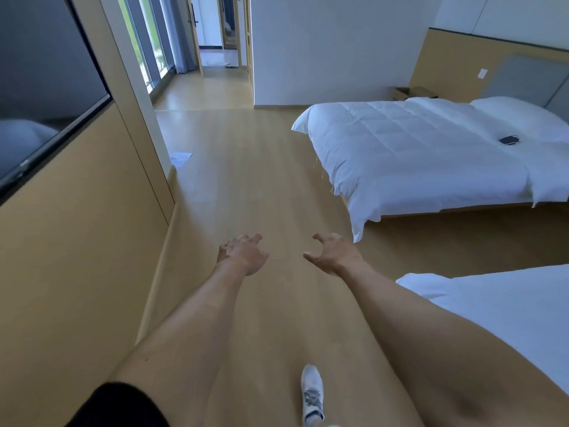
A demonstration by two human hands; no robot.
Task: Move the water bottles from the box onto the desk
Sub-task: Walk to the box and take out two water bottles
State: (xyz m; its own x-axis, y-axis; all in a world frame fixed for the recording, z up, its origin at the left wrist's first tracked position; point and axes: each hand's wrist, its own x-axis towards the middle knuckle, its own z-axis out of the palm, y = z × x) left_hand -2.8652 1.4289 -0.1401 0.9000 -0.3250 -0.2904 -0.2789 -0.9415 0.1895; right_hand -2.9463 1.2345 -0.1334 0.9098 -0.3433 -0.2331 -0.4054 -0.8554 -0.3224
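From the head cam I've got both bare arms stretched out over the light wooden plank floor (252,180). The left hand (243,252) has its fingers spread and loosely curled, gripping nothing, and the right hand (334,252) is the same deal, fingers apart and hooked a bit, nothing in it. The two hands sit near each other but not touching. As for the water bottles and the desk, I can't spot them anywhere in this view; there's an open brown cardboard box (403,93) way off by the far wall behind the white quilted bed (415,149), but I can't tell what's in it. A small dark flat gadget (509,139) lies on that bed. A white sneaker (312,396) is planted on the floor below my arms, and a black wall-mounted TV screen (46,87) is on my left.
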